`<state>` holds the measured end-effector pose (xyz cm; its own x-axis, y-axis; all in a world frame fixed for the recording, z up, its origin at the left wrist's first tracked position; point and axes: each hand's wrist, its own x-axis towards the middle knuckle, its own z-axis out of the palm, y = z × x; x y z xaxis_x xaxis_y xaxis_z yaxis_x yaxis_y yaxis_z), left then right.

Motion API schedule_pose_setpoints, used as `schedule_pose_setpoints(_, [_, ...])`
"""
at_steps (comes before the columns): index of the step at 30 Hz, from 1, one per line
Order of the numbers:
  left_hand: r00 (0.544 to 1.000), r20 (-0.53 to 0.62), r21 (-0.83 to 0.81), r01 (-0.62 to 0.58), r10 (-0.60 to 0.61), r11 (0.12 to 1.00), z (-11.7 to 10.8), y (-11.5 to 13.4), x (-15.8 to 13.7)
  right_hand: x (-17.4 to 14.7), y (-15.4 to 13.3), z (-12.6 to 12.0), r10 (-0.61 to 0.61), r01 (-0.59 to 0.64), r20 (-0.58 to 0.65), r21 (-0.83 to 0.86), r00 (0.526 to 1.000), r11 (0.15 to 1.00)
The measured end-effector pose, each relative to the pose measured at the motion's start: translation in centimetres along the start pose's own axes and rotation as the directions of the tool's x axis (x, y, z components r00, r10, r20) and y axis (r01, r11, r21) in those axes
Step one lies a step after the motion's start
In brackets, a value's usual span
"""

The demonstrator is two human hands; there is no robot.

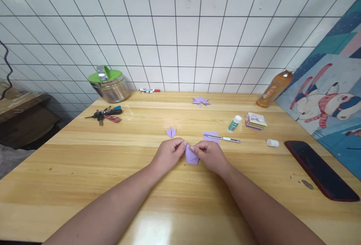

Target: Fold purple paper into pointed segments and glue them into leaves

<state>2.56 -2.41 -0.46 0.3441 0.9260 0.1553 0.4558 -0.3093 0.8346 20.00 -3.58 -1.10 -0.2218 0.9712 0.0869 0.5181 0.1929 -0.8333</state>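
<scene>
A partly folded piece of purple paper (192,156) is held low over the table between both hands. My left hand (170,152) pinches its upper left edge, thumb against the fingers. On the upper right side, my right hand (210,154) grips the same paper with thumb and forefinger. Just beyond the left hand lies a small folded purple piece (171,132) with pointed tips. A purple sheet (207,138) rests past the right hand, with a slim craft knife (225,138) lying across it. Farther back is a star-like folded purple paper piece (201,101).
To the right are a glue stick (234,124), its white cap (272,143), a paper stack (255,121), a phone (321,170) and a tea bottle (275,88). At left stand a green-lidded pot (113,89) and keys (105,115); markers (149,90) lie by the tiled wall.
</scene>
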Motion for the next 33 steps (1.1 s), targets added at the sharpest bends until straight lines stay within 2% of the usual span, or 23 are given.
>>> schedule_pose_setpoints(4, [0.995, 0.059, -0.223, 0.09, -0.078, 0.971, 0.2, -0.1, 0.1, -0.1, 0.0, 0.2, 0.02, -0.02, -0.013, 0.014, 1.0, 1.0])
schedule_pose_setpoints(8, [0.993, 0.063, -0.256, 0.108, -0.095, 0.961, 0.5, -0.3, 0.3, -0.1, -0.4, 0.4, 0.012, -0.012, -0.011, 0.02, 1.0, 1.0])
schedule_pose_setpoints(12, [0.993, -0.024, -0.247, 0.109, -0.118, 0.963, 0.2, -0.6, 0.5, -0.1, -0.6, 0.2, 0.009, -0.01, -0.032, -0.011, 0.999, 1.0])
schedule_pose_setpoints(16, [0.969, -0.152, -0.321, 0.138, -0.194, 0.937, -1.2, -1.3, 1.2, -0.1, -0.3, -0.3, -0.009, 0.003, -0.067, -0.088, 0.998, 0.996])
schedule_pose_setpoints(19, [0.95, -0.196, -0.351, 0.163, -0.242, 0.922, -2.0, -1.7, 1.6, -0.1, -0.1, -0.8, 0.021, -0.023, -0.095, -0.025, 0.995, 0.999])
schedule_pose_setpoints(21, [0.954, -0.163, -0.358, 0.179, -0.25, 0.916, -1.9, -1.8, 1.5, -0.2, -0.3, -0.8, 0.038, -0.034, -0.117, 0.034, 0.992, 0.999])
schedule_pose_setpoints(24, [0.984, -0.066, -0.297, 0.139, -0.166, 0.945, -1.0, -1.3, 1.0, -0.3, -0.7, -0.5, -0.014, 0.019, -0.078, 0.056, 0.997, 0.998])
schedule_pose_setpoints(27, [0.994, -0.009, -0.295, 0.104, -0.112, 0.95, -0.1, -0.3, 0.3, -0.5, -1.0, 0.1, -0.025, 0.027, -0.039, 0.048, 0.999, 0.998])
schedule_pose_setpoints(29, [0.99, 0.015, -0.383, 0.135, -0.14, 0.914, 0.0, 0.4, 0.0, -0.5, -1.1, 0.3, -0.002, 0.007, -0.076, 0.072, 0.997, 0.997])
schedule_pose_setpoints(31, [0.978, 0.132, -0.494, 0.205, -0.16, 0.845, 0.1, 0.9, -0.1, -0.3, -1.1, 0.3, 0.014, 0.003, -0.123, 0.143, 0.992, 0.99])
schedule_pose_setpoints(33, [0.958, 0.241, -0.528, 0.263, -0.154, 0.808, 0.4, 1.1, -0.2, -0.2, -1.1, 0.2, 0.014, 0.02, -0.164, 0.207, 0.986, 0.978])
